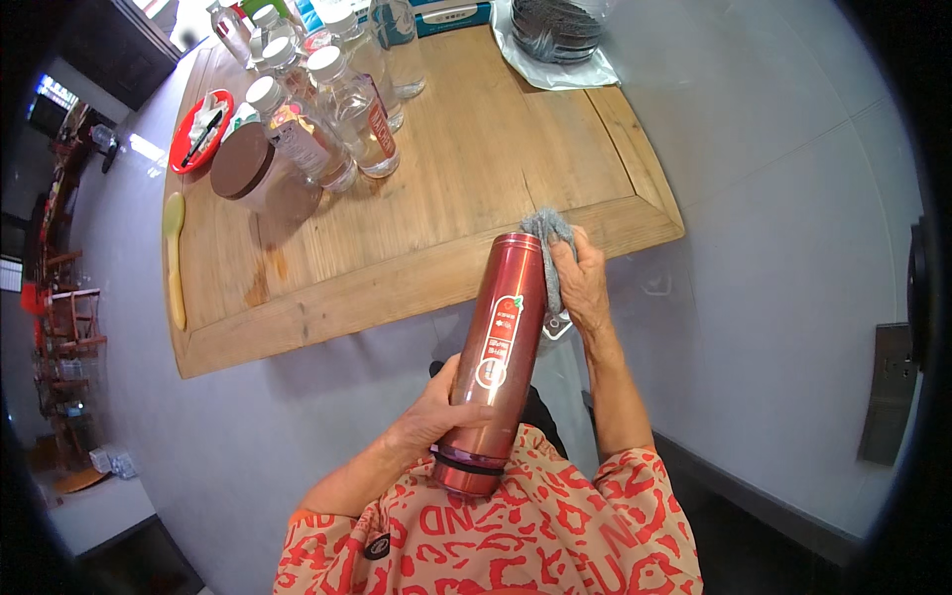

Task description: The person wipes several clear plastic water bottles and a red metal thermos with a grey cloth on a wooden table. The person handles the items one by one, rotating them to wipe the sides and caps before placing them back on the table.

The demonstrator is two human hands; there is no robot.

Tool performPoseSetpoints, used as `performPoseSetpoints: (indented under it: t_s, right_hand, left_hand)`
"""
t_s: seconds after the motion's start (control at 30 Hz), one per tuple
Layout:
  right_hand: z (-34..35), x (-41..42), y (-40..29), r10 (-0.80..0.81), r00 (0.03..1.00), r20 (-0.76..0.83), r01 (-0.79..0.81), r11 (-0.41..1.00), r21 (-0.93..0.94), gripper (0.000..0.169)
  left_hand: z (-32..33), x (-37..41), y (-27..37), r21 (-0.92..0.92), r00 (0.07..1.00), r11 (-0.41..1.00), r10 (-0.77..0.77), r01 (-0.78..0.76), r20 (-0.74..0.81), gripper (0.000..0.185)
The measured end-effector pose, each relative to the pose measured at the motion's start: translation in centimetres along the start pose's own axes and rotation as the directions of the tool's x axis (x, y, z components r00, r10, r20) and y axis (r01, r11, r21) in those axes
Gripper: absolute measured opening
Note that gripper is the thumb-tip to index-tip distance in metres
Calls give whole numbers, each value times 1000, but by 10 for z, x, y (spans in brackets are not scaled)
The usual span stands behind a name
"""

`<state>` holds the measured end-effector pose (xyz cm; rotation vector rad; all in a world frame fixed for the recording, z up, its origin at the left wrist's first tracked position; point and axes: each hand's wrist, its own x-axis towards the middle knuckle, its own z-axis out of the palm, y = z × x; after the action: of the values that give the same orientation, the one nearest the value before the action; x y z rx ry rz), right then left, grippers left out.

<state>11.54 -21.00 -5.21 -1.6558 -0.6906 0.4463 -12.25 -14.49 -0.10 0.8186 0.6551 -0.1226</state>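
A red metallic thermos flask (497, 349) lies slanted in front of my chest, its capped end toward me and its base end toward the table. My left hand (446, 407) grips the flask near its capped end, with the thumb across the front. In my right hand (582, 279) is a bunched grey cloth (549, 230), pressed against the flask's right side near the base end. The cloth covers part of that side. A sticker bearing writing (500, 341) runs along the flask.
A wooden table (446, 186) stands before me. On it are several clear bottles (361, 119), a brown-lidded jar (249, 163), a red dish (181, 145) with a pen, and a yellowish spoon (174, 253). A dark round stack (556, 30) sits on white plastic at the back right.
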Motion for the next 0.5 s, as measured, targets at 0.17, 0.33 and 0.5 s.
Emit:
performPoseSetpoints:
  t_s: [0.17,0.33,0.5]
  right_hand:
    - [3,-20,6,-174,977,-120,148,968,-204,23]
    - [5,-47,-7,-299,945,-131,267,939,-216,31]
    - [-5,-61,-20,-366,930,26,364,912,-190,32]
  left_hand:
    - [-13,4,-8,-20,999,1000,10,-9,31,87]
    - [-12,6,-7,-43,999,999,-17,19,43,87]
    - [-11,4,-5,-24,999,999,-28,29,41,87]
